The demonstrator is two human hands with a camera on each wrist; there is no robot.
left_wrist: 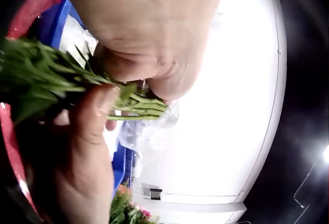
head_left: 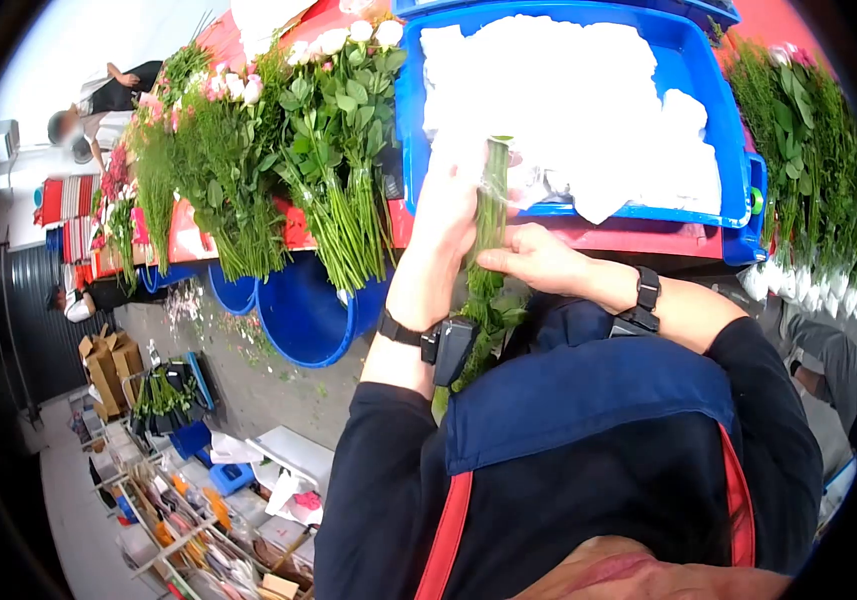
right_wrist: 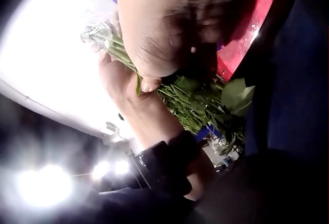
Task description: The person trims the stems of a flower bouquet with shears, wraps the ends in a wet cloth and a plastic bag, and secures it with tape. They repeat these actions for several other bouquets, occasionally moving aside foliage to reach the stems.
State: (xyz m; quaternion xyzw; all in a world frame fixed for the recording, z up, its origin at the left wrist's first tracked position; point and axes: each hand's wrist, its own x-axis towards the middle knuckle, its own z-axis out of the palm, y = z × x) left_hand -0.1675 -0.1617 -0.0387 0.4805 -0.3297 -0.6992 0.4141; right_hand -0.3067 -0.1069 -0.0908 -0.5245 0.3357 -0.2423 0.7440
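Table, red (head_left: 638, 238), blue tray (head_left: 683, 60) resting on it. White material, overexposed, heaped inside the tray. Rose bunches (head_left: 343, 150) left of the tray, stems toward the wearer; more leafy bunches (head_left: 798, 140) right of it, white wrapped ends nearest the wearer. Blue bucket (head_left: 306, 325) on the floor, left of the tray and nearer the wearer. Green bunch (head_left: 491, 215) across the tray's near edge, cut ends over the tray, foliage hanging outside. Left hand (head_left: 445, 215) curled round the stems near those ends; right hand (head_left: 553, 265) pinching lower, thumb on them. Clear plastic (left_wrist: 136, 135) about the stem ends.
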